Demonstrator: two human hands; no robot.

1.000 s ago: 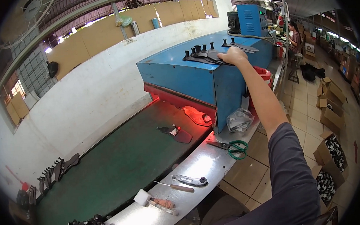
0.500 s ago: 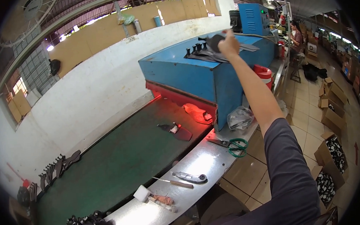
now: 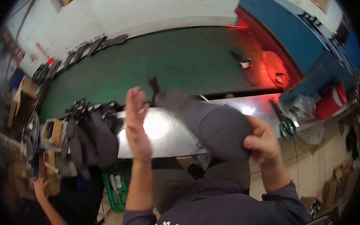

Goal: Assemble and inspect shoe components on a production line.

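Note:
My right hand (image 3: 265,143) pinches the rounded end of a dark grey flat paddle-shaped piece (image 3: 225,130) between thumb and fingers. The piece slants up and leftward over the metal ledge, narrowing to a blurred black tip. My left hand (image 3: 136,129) is raised to the left of it, fingers stretched out and nothing held. A pile of similar dark grey pieces with black ends (image 3: 95,136) hangs over the ledge beyond my left hand.
Behind the metal ledge (image 3: 168,125) lies a green conveyor belt (image 3: 144,65), entering a blue machine (image 3: 280,28) glowing red. Green-handled scissors (image 3: 287,127), a plastic bag (image 3: 302,107) and a red container (image 3: 331,101) are right. A co-worker's hand (image 3: 40,187) shows at left, near a green crate (image 3: 114,190).
My right hand has come back from the top of the blue machine with the grey piece. My left hand has left the pile and risen. The view has swung left and down.

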